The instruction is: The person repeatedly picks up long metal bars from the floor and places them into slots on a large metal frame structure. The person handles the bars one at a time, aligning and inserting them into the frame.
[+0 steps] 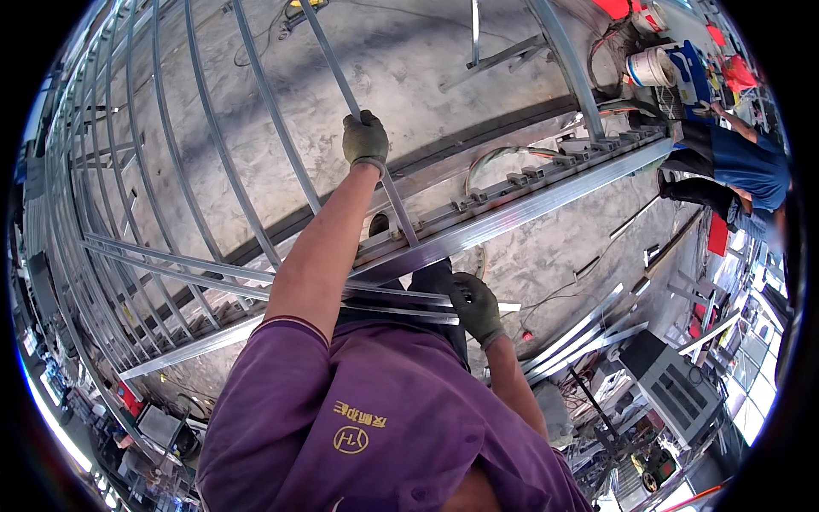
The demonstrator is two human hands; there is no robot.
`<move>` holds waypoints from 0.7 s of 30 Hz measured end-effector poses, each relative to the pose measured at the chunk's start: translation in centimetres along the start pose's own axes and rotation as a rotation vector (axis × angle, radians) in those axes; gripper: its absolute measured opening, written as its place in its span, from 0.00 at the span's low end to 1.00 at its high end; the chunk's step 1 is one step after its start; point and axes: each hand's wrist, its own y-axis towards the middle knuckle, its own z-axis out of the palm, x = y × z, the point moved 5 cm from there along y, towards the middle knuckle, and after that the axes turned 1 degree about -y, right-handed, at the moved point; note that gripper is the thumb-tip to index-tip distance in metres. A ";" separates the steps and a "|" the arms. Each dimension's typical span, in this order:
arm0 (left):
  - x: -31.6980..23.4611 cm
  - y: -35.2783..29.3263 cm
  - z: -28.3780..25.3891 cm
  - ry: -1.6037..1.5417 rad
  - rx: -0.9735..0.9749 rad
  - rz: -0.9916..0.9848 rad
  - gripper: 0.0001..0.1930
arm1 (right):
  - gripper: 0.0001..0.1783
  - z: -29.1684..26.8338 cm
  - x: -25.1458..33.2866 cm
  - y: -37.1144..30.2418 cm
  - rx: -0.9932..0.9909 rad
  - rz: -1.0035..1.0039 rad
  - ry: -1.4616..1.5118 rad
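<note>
In a dark work glove, my left hand (365, 141) is wrapped round a slim square metal bar (398, 207). This bar slants from the far side to the near metal rail (520, 218), and its lower end meets the rail. My right hand (476, 307), gloved too, is close in front of my body with its fingers curled round a loose metal bar (509, 307). That bar's end sticks out to the right of the hand. A second loose bar (439, 318) lies alongside, ending just beside the glove. Both run leftward past my left arm, which hides part of them.
Upright bars (209, 119) of the metal frame stand in a row at left. Small clamps (516, 179) line the rail. A co-worker in blue (746, 162) is bent over at right, near a white bucket (650, 66). Metal lengths (580, 337) and a grey cabinet (670, 384) are lower right.
</note>
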 end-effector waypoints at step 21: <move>12.2 -16.2 -27.5 -0.740 0.532 -0.657 0.30 | 0.32 -5.3 7.9 2.8 0.366 -0.119 -0.692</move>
